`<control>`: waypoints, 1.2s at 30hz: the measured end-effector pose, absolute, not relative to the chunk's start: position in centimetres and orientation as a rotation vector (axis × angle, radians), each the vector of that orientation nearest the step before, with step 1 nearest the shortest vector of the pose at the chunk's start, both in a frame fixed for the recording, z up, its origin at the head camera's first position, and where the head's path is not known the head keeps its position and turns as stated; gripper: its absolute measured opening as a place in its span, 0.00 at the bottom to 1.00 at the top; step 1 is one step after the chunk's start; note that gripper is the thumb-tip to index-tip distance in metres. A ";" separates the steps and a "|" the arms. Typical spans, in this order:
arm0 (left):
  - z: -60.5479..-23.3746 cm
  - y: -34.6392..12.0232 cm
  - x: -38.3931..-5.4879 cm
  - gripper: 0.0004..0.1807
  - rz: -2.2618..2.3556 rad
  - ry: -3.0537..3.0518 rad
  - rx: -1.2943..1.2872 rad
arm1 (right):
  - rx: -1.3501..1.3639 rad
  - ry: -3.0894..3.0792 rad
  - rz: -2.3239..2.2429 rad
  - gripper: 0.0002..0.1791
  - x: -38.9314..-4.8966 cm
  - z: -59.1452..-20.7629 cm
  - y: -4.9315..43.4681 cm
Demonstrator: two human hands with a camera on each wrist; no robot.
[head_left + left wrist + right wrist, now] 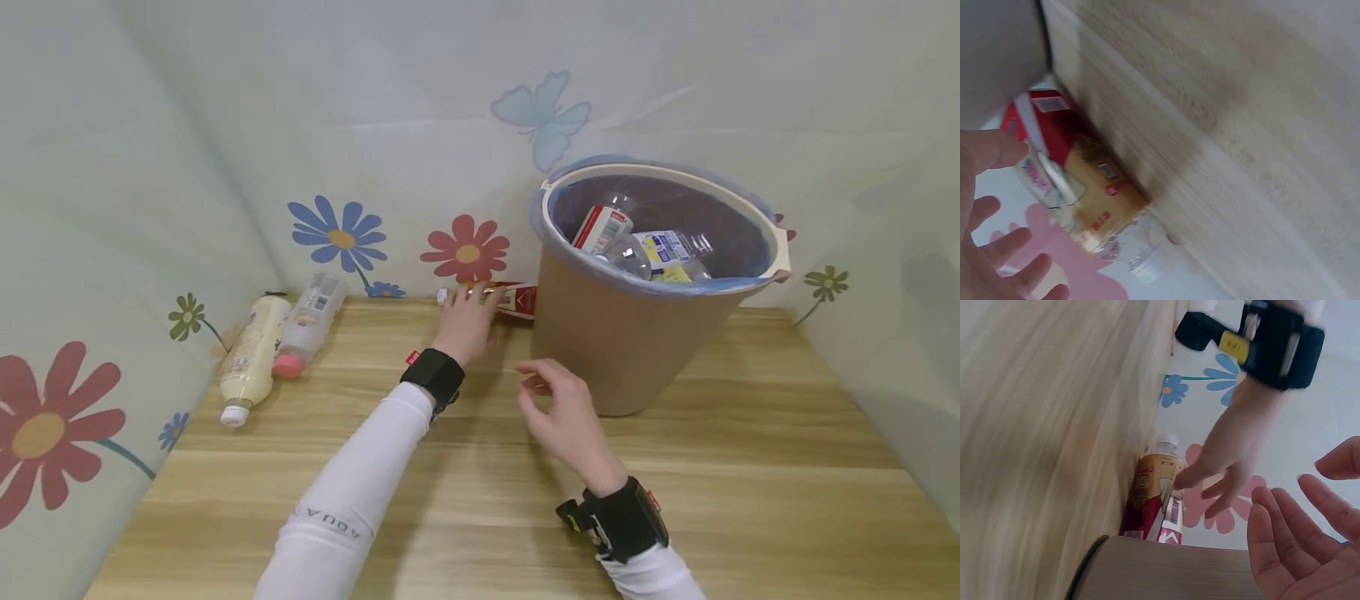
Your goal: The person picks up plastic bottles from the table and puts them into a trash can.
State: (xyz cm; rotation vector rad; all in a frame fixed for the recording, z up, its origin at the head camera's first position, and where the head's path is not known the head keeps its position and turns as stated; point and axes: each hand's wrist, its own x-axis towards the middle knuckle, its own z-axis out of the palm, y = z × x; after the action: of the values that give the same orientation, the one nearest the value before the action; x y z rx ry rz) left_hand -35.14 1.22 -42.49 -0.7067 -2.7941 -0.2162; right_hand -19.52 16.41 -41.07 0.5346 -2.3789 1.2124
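Observation:
A bottle with a gold and red label [1094, 181] lies on its side along the foot of the wall, its white cap [442, 296] toward the left. My left hand [467, 327] reaches over it, fingers spread. The thumb is at the label in the left wrist view; whether it touches cannot be told. A narrow white and red piece [1171, 515] lies along the bottle, perhaps part of its wrapper. My right hand [564, 412] hovers in front of the bin, fingers loosely bent, holding nothing. The bin hides the bottle's right end in the head view.
A tan bin [615, 350] with a blue liner stands on the wooden table [480, 517], right of the left hand, holding several empty bottles [603, 229]. At the left lie a cream bottle [251, 354] and a clear pink-capped bottle [311, 321]. Flower-printed walls [420, 150] enclose the table.

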 end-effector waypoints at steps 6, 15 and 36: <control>-42.8 2.1 -37.2 0.40 -0.145 -2.882 -0.631 | 0.555 -2.382 1.213 0.14 -19.4 -40.5 16.2; -43.6 1.9 -38.2 0.35 -0.155 -2.904 -0.540 | 0.563 -2.373 1.212 0.14 -19.5 -40.5 15.8; -42.4 -2.5 -27.7 0.40 -0.407 -3.059 -0.409 | 0.545 -2.386 1.233 0.13 -19.8 -40.6 15.9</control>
State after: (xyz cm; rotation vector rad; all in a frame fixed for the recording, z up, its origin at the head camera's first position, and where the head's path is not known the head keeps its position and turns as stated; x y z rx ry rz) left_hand -27.74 -2.53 -42.40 -0.4092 -3.0589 -0.4074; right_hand -19.77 15.92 -40.57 0.5453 -2.3860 1.2333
